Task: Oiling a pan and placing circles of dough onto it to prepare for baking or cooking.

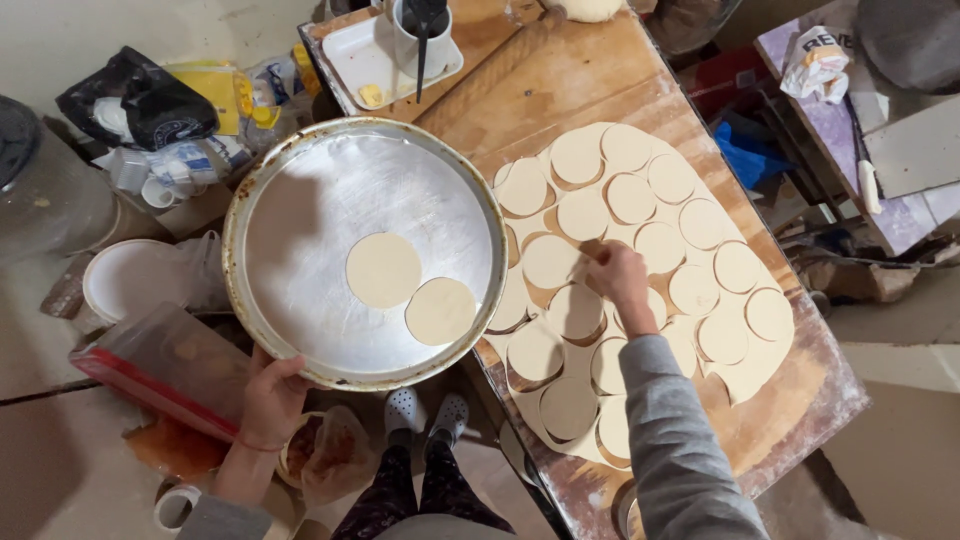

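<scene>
Cluttered floor at far left, with plastic bags (140,100) and a white bowl (130,280). Below, left hand (272,395) gripping the near rim of a round metal tray (300,190), fingers closed around the edge. Two cut dough discs (410,290) lying flat inside, touching each other. Further right, floury wooden desk (600,80) carrying a rolled dough sheet (750,370) full of cut circles. Right hand (618,280) resting on the sheet near its middle, fingers pinched on the edge of one dough circle (552,262). Rolling pin (490,75) at the far end.
</scene>
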